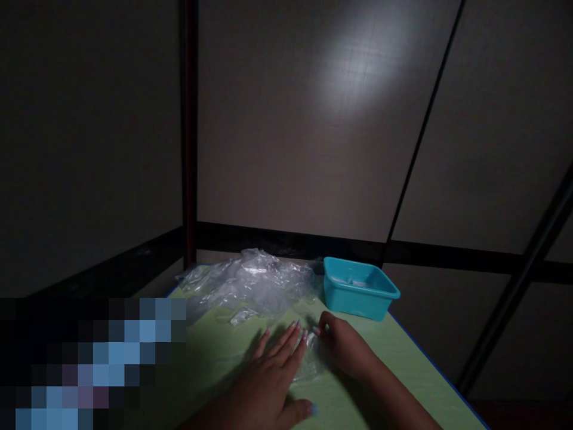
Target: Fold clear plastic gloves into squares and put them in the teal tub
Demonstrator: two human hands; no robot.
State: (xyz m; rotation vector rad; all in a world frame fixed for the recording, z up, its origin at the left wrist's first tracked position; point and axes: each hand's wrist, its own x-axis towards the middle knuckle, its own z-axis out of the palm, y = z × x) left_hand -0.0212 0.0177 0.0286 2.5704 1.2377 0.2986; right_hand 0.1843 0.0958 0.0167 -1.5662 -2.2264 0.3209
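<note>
A small clear plastic bag (pixel 311 359) lies on the green tabletop (pixel 215 346) between my hands. My left hand (pixel 273 370) is spread flat with the fingers stretched forward, its index finger along the bag's left side. At the bag's upper right, my right hand (pixel 342 343) is closed, thumb and fingers pinched at the bag's edge; the exact grip is partly hidden. Beyond my left hand spreads a crumpled heap of clear plastic bags (pixel 264 283). A turquoise plastic basin (pixel 358 301) stands just past my right hand, with something pale and small inside that I cannot make out.
Panelled walls (pixel 295 131) close in behind the table and on both sides. The table's blue edge (pixel 436 364) runs down the right. Pixelated blocks cover the lower left of the view. The light is dim.
</note>
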